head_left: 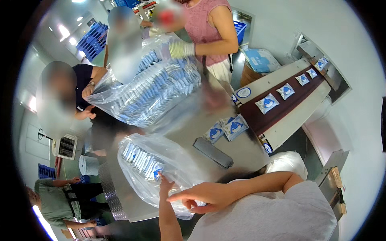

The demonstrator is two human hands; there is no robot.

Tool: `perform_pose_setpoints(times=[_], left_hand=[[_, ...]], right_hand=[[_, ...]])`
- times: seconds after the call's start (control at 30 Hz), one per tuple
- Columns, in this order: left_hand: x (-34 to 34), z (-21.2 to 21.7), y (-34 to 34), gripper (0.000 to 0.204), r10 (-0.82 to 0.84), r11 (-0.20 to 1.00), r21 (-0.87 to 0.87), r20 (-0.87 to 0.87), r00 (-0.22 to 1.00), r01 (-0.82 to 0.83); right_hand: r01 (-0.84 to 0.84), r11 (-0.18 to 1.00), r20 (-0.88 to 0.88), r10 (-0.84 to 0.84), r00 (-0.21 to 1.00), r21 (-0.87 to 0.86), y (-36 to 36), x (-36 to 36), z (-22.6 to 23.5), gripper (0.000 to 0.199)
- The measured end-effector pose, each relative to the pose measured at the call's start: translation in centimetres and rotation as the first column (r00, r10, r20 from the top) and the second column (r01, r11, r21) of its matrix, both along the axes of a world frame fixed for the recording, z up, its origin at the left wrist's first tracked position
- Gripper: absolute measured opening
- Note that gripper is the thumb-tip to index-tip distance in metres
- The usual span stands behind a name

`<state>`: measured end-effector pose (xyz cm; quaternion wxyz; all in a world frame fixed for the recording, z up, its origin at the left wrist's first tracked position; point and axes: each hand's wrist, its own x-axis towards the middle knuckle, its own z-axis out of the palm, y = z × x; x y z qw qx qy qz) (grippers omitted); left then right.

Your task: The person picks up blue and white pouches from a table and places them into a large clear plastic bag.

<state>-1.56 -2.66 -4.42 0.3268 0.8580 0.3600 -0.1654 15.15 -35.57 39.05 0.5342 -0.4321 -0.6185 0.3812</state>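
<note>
A clear plastic bag (183,160) lies with its mouth toward me on the metal table. Inside it stands a tight row of small white-and-blue packets (138,160). My left hand (165,185) reaches into the bag's mouth, its index finger stretched out against the nearest packet at the end of the row. To its right, my right hand (207,197) hovers over the bag's near edge. Its fingers point left, the thumb apart, and nothing shows in it.
Two or three loose packets (234,127) lie on the metal table (181,138) beside a grey bar (213,152). A dark red conveyor belt (277,100) carries several packets at right. Across the table, co-workers handle a large packet-filled bag (157,88).
</note>
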Motion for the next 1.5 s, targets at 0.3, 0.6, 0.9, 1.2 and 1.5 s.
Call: perform_pose_setpoints(times=[0.3,0.6,0.9,1.2,1.5], left_hand=[[4.6,0.6,-0.7,0.126,-0.081,0.995,0.062,-0.037,0.996,0.083],[-3.4,0.3,7.9,0.123,-0.164,0.958,0.245,0.043,0.985,0.149],[4.0,6.3,-0.8,0.121,-0.006,0.993,0.117,-0.184,0.983,0.028],[4.6,7.2,-1.2,0.119,-0.007,0.99,0.136,-0.257,0.966,0.043],[6.8,8.9,-4.2,0.102,-0.058,0.981,0.149,-0.382,0.922,0.123]], right_hand=[[0.238,0.766,-0.1,-0.223,0.97,0.597,-4.1,3.9,4.0,0.043],[0.348,0.914,0.578,-0.171,0.798,-0.21,-4.3,18.5,-8.7,0.031],[0.72,0.528,0.856,0.485,0.18,-0.451,-15.9,39.9,-21.9,0.059],[0.526,0.607,0.802,0.426,0.418,-0.596,-6.8,34.1,-27.5,0.091],[0.715,0.593,0.929,0.21,0.306,-0.369,-14.4,25.8,-24.6,0.084]])
